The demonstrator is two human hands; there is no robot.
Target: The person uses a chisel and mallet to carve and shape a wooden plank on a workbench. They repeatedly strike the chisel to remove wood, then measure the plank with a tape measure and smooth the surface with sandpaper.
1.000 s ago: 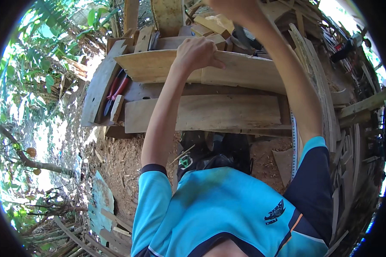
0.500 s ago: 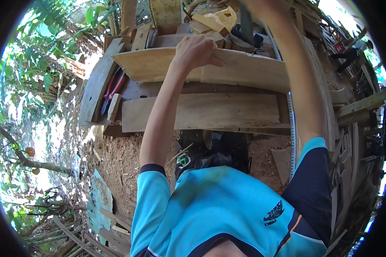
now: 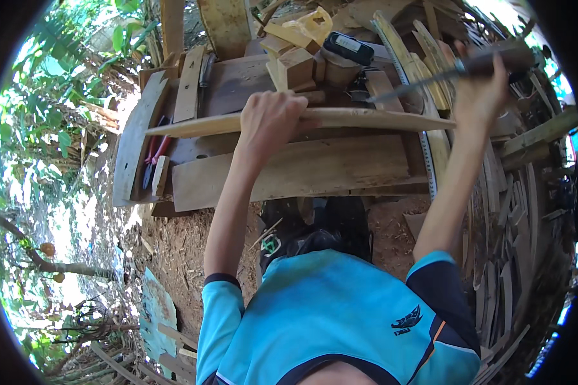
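Note:
My left hand (image 3: 271,122) is closed over the top edge of a long thin wooden board (image 3: 366,118), which stands on its edge across the workbench. In my right hand (image 3: 481,96), partly smeared by motion, is a machete with a thick dark wooden handle (image 3: 504,58). Its narrow-looking metal blade (image 3: 417,85) points left, above and beyond the right part of the board. A second flat board (image 3: 289,168) lies on the bench nearer to me. Red-handled pliers (image 3: 157,151) rest at the left, beside a small wood block (image 3: 161,176).
Wood blocks (image 3: 295,67), a dark case (image 3: 348,48) and a yellow plastic bag (image 3: 318,24) sit at the bench's far side. A measuring tape or ruler (image 3: 428,163) runs along the right. Stacked wood strips (image 3: 514,256) line the right; plants grow at left.
My right hand has come down and right with the machete, its blade now pointing left. The held board has tipped more upright, showing mostly its edge. My left hand still grips it.

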